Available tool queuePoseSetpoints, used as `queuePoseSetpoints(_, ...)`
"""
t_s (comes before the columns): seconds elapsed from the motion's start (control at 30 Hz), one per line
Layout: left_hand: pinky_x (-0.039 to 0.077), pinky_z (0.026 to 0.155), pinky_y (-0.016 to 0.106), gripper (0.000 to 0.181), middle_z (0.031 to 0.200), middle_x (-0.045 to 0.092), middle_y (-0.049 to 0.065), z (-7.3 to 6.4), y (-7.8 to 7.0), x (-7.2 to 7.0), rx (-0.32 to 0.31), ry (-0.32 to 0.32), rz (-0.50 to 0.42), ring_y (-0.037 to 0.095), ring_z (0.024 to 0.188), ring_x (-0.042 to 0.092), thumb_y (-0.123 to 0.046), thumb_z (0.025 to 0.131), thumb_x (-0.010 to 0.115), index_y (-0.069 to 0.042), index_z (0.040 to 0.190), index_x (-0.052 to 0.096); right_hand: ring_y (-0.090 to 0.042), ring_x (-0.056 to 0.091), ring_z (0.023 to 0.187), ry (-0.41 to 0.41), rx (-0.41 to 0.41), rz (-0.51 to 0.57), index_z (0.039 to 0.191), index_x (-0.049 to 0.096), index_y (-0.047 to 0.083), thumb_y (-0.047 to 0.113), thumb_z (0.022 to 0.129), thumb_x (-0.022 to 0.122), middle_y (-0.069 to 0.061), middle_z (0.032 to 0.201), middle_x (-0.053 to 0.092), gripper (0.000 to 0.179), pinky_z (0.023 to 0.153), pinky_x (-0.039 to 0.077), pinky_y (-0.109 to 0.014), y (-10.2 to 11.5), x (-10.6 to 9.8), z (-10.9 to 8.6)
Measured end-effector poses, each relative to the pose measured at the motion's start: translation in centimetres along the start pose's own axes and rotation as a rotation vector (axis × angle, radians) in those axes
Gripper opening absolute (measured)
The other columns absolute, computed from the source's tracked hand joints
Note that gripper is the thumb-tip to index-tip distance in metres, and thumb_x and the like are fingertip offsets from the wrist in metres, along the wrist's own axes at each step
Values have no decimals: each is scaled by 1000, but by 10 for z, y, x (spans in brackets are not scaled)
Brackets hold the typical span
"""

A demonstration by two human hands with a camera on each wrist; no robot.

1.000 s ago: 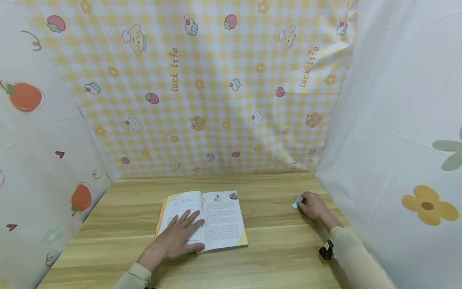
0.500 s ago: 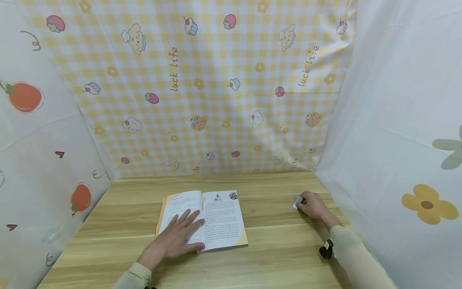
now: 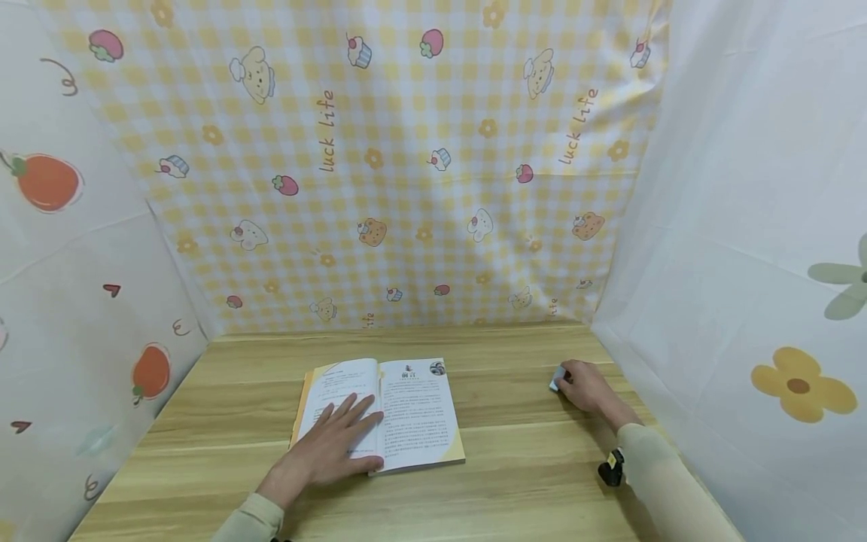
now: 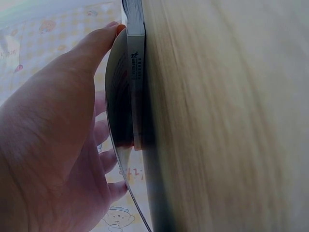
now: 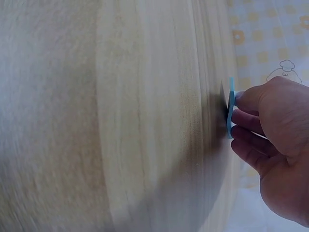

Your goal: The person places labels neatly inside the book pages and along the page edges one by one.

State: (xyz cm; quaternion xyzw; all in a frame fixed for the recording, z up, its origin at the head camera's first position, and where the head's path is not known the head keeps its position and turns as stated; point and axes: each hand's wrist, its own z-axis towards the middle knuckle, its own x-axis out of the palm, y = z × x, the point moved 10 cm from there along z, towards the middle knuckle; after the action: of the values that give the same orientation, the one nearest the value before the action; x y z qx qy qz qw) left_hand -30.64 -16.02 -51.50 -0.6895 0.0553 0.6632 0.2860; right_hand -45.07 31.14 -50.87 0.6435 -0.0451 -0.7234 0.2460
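An open book [image 3: 418,414] with printed pages lies on the wooden table. My left hand [image 3: 332,444] rests spread over its left page, thumb by the bottom of the spine. From the left wrist, the hand [image 4: 63,121] is seen against the outside of a bowed cover or page [image 4: 116,92], beside the book's spine [image 4: 136,82]. Off to the right, my right hand [image 3: 586,385] pinches a small, thin light-blue piece [image 3: 557,379] by its edge, low over the table. In the right wrist view this piece [image 5: 230,108] looks slightly bent, with thumb and fingertips at it; its kind is unclear.
The wooden table [image 3: 508,482] runs back to a yellow checked cloth [image 3: 406,263]. White printed cloths [image 3: 731,226] hang along both sides. A small black device [image 3: 612,468] is strapped near my right wrist.
Both hands stay nearly where they were. The light-blue piece in my right hand has turned slightly, so less of its face shows in the head view.
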Motion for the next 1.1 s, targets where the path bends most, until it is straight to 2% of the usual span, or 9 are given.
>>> queuePoseSetpoints(0.23,22,137,82,91,187,33,16,-1,0,-1,-2,-2,0,52,174,25,-76,102,67,-15,169,53,-18,63,79,5,-9,1,98,70,5,8,108,70,-8,90,75,11,70,53,-34,3,-2,1)
queuePoseSetpoints(0.4,21,137,82,92,187,32,17,-2,0,-1,-2,2,-8,52,174,25,-76,102,67,-15,169,53,-18,66,81,5,-13,13,99,70,5,8,109,69,-9,93,76,11,72,56,-37,6,-7,-1)
queuePoseSetpoints(0.7,21,137,82,93,187,32,17,-2,0,-1,-3,1,-10,52,174,25,-76,101,67,-15,169,53,-16,64,79,-3,-5,23,99,65,7,9,112,64,-5,90,74,13,71,53,-36,6,-10,-1)
queuePoseSetpoints(0.87,21,136,83,93,186,33,17,-2,1,-1,-3,-2,-10,52,174,25,-76,101,67,-15,169,53,-17,67,81,-17,-3,20,101,65,8,10,113,63,-5,91,75,12,73,54,-37,6,-12,0)
queuePoseSetpoints(1.1,21,137,82,92,186,32,17,-2,0,-1,0,-1,-10,52,174,25,-76,101,67,-15,169,53,-21,63,79,-22,5,0,105,63,4,9,113,63,-8,90,71,9,71,53,-38,6,-15,-1)
